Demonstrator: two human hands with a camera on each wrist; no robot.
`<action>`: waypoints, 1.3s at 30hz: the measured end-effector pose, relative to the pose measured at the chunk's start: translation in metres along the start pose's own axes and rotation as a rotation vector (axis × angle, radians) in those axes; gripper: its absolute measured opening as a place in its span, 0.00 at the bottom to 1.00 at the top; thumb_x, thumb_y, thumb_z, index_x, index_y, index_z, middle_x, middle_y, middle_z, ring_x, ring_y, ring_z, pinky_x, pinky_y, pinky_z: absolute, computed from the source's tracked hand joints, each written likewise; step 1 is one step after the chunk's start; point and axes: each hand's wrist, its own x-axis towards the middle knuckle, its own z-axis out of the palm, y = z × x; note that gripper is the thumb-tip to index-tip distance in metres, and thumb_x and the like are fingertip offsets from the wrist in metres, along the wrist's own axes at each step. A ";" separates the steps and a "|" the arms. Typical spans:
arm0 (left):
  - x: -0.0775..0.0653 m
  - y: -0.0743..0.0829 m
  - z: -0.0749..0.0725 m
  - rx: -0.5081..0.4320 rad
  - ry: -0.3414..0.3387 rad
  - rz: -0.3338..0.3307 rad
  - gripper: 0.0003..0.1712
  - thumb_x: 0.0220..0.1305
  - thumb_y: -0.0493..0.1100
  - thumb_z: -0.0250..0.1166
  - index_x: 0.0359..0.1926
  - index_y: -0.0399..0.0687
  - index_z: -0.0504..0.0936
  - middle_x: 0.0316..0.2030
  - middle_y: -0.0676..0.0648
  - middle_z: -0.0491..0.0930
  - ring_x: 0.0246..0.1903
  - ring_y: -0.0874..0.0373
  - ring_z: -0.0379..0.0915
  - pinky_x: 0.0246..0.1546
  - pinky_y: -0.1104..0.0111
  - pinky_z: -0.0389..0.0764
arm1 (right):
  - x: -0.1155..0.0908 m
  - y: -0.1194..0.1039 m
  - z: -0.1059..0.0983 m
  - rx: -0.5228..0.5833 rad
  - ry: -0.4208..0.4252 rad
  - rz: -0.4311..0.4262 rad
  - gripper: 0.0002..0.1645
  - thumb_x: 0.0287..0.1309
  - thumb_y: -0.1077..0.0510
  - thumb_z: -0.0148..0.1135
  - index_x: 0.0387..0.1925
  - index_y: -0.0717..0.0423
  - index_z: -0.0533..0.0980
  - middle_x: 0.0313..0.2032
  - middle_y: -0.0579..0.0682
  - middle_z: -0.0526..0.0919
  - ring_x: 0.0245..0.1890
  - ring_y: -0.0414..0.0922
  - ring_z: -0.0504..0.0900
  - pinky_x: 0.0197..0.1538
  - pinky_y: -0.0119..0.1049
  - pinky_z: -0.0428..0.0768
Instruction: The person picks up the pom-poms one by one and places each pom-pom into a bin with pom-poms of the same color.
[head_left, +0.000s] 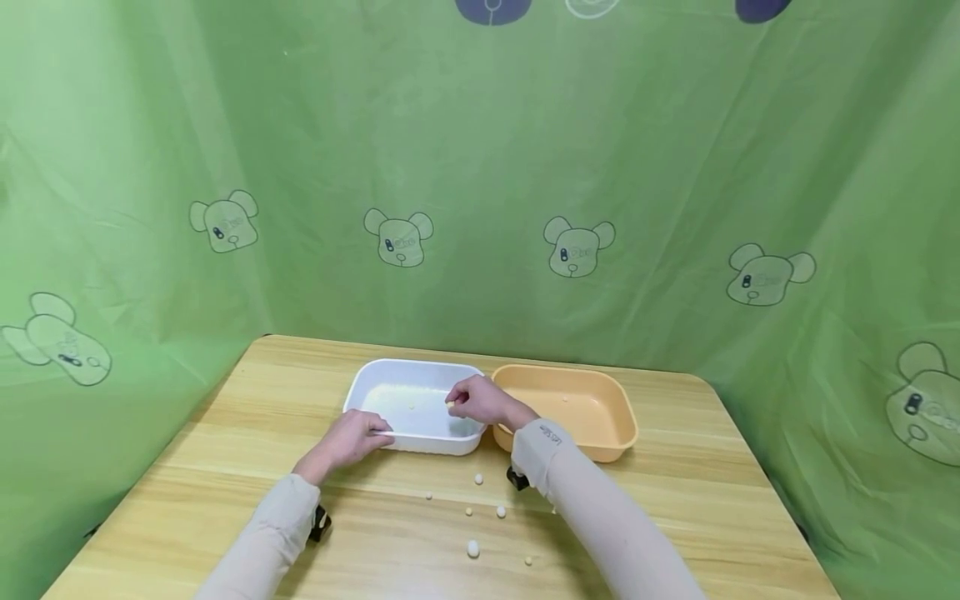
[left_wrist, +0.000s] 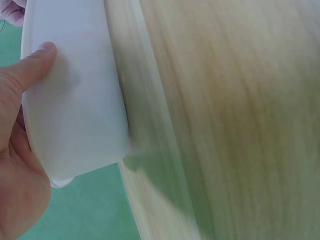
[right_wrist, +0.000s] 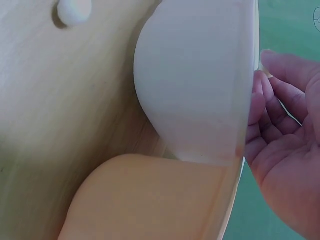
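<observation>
A white plastic basin (head_left: 431, 443) stands near the back of the table. My left hand (head_left: 351, 442) grips its near left rim, the thumb (left_wrist: 42, 57) lying against the outer wall. Over the basin's right part, my right hand (head_left: 483, 402) pinches a small yellowish ball (head_left: 451, 404) between thumb and fingertips. In the right wrist view the ball (right_wrist: 268, 74) is mostly covered by the fingers. One tiny pale ball (head_left: 412, 407) lies on the white basin's floor. An orange basin (head_left: 626, 425) sits right beside it, under my right wrist, with a small pale ball (head_left: 566, 399) inside.
Several small balls lie scattered on the wooden table (head_left: 375, 533) in front of the basins. Among them are a larger white ball (head_left: 473, 548), another white ball (head_left: 501, 512) and a yellowish one (head_left: 528, 561). A green curtain (head_left: 480, 308) hangs behind and at both sides.
</observation>
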 end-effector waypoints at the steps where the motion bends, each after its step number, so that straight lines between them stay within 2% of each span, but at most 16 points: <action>1: 0.000 0.000 0.000 0.000 -0.003 -0.002 0.03 0.57 0.44 0.68 0.28 0.55 0.86 0.26 0.60 0.81 0.27 0.66 0.74 0.34 0.67 0.75 | 0.001 0.000 0.000 0.000 0.005 0.005 0.09 0.53 0.64 0.66 0.39 0.61 0.81 0.27 0.45 0.80 0.27 0.38 0.75 0.33 0.30 0.75; 9: 0.001 -0.001 0.001 -0.003 -0.013 -0.017 0.03 0.57 0.45 0.68 0.28 0.55 0.87 0.25 0.62 0.80 0.26 0.68 0.73 0.33 0.69 0.74 | 0.003 0.000 -0.001 -0.008 0.037 0.021 0.13 0.55 0.64 0.65 0.43 0.66 0.80 0.28 0.46 0.80 0.28 0.39 0.75 0.34 0.30 0.76; 17: 0.001 0.001 0.002 -0.006 -0.012 -0.020 0.03 0.57 0.45 0.68 0.28 0.55 0.87 0.26 0.61 0.80 0.27 0.67 0.74 0.34 0.69 0.74 | -0.012 -0.004 -0.012 -0.030 0.020 -0.035 0.11 0.56 0.63 0.64 0.41 0.64 0.81 0.27 0.45 0.79 0.27 0.39 0.73 0.32 0.30 0.74; 23: 0.000 0.003 0.001 -0.014 -0.017 -0.029 0.03 0.57 0.45 0.68 0.29 0.54 0.86 0.26 0.61 0.81 0.27 0.67 0.73 0.34 0.68 0.74 | -0.034 -0.007 -0.023 -0.074 0.011 -0.092 0.10 0.56 0.65 0.63 0.40 0.65 0.80 0.27 0.45 0.80 0.28 0.39 0.75 0.34 0.31 0.76; 30: 0.000 0.002 0.002 -0.012 -0.022 -0.036 0.03 0.58 0.45 0.68 0.29 0.54 0.86 0.26 0.61 0.80 0.26 0.67 0.73 0.33 0.69 0.74 | -0.065 0.000 -0.034 -0.114 0.005 -0.160 0.07 0.56 0.66 0.62 0.38 0.63 0.81 0.27 0.43 0.80 0.29 0.37 0.75 0.37 0.31 0.76; 35: 0.000 0.001 0.003 -0.008 -0.018 -0.029 0.03 0.58 0.44 0.67 0.29 0.55 0.86 0.26 0.61 0.80 0.27 0.67 0.73 0.34 0.68 0.74 | -0.090 0.003 -0.038 -0.138 0.009 -0.170 0.04 0.57 0.64 0.62 0.34 0.57 0.82 0.26 0.40 0.78 0.28 0.36 0.75 0.35 0.31 0.76; 39: 0.000 0.001 0.004 -0.012 -0.018 -0.036 0.03 0.58 0.45 0.68 0.29 0.55 0.86 0.26 0.62 0.80 0.27 0.67 0.73 0.34 0.68 0.74 | -0.108 0.010 -0.038 -0.174 0.000 -0.175 0.03 0.57 0.62 0.63 0.33 0.56 0.81 0.26 0.39 0.78 0.28 0.35 0.75 0.35 0.30 0.76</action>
